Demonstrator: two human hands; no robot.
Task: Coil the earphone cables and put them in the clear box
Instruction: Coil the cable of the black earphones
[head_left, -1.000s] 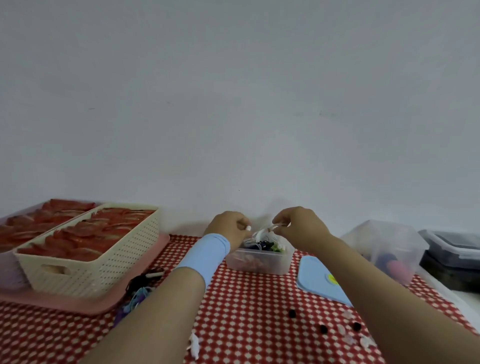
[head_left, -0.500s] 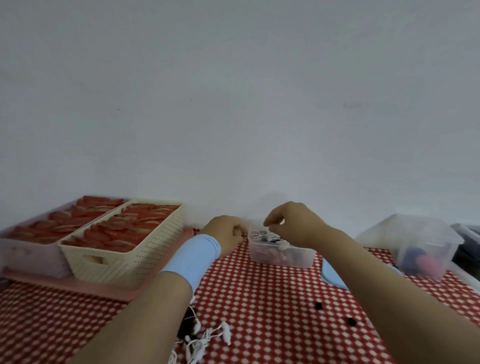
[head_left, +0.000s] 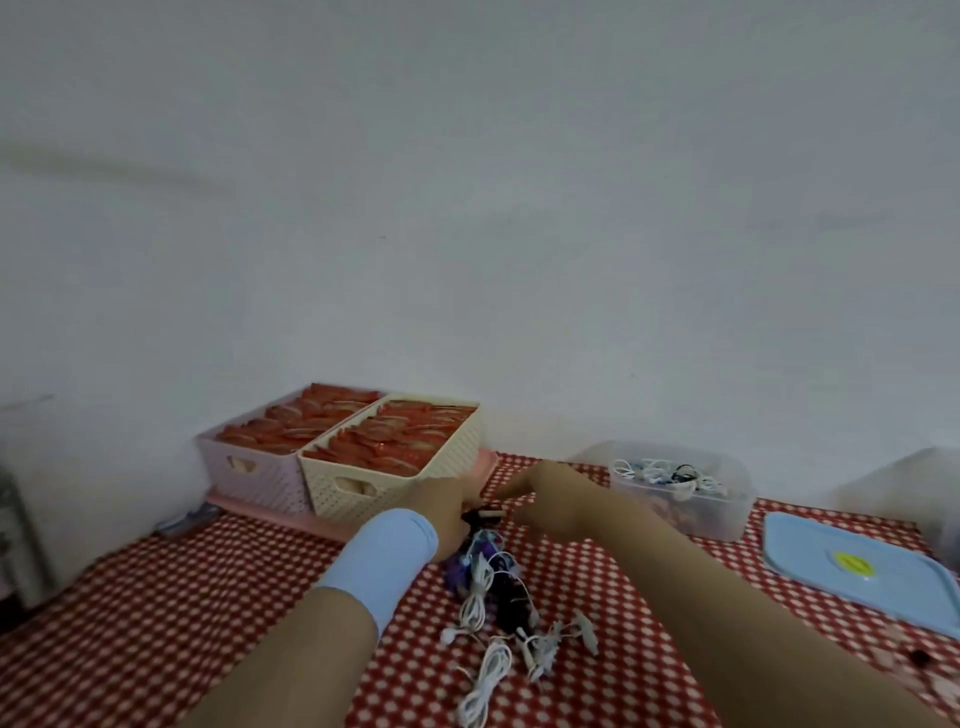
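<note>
A tangled pile of white, black and purple earphone cables (head_left: 493, 597) lies on the red checked cloth in front of me. Both hands are at the pile's far end. My left hand (head_left: 441, 501), with a light blue wristband, lies against a black cable end (head_left: 483, 514); its fingers are hidden from me. My right hand (head_left: 545, 496) reaches left over the same spot, forefinger and thumb spread apart. The clear box (head_left: 727, 512) stands to the right of my hands with several coiled earphones inside.
A cream basket (head_left: 395, 486) and a pink basket (head_left: 254, 475), both full of red items, sit on a pink tray at the back left. A light blue lid (head_left: 857, 571) lies right of the clear box. Another translucent container (head_left: 914, 483) stands at the far right.
My view has swung left. Both hands have left the clear box and come down onto the loose cable pile; the coil they held there now lies in the box.
</note>
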